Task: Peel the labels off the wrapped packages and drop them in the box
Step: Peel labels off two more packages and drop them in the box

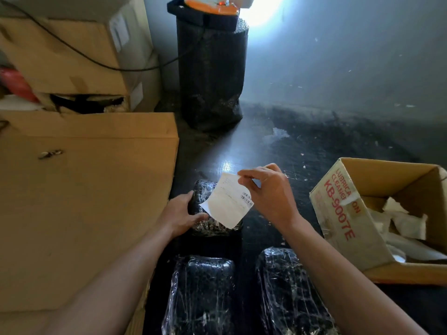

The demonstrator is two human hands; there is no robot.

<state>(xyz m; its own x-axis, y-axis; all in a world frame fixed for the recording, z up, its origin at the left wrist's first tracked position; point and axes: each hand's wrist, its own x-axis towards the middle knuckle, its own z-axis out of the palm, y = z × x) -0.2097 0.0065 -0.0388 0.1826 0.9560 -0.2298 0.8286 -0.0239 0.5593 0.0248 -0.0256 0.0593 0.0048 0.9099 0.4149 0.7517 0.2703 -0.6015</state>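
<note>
A black plastic-wrapped package point(205, 189) lies on the dark floor ahead of me, and my left hand point(181, 213) grips its left side. My right hand point(268, 192) pinches the top corner of a white label point(228, 201) with a barcode, lifted up from the package; its lower corner hangs over the wrap, and I cannot tell whether it still sticks. Two more wrapped black packages point(202, 293) point(290, 291) lie side by side close to me. An open cardboard box point(338, 209) with red lettering stands at the right, holding several crumpled white labels point(404, 221).
A big closed cardboard carton point(84, 201) stands at my left, with stacked cartons point(72, 56) behind it. A tall black wrapped roll point(212, 73) with an orange-topped object stands at the back by the wall. Scraps litter the dark floor point(314, 146).
</note>
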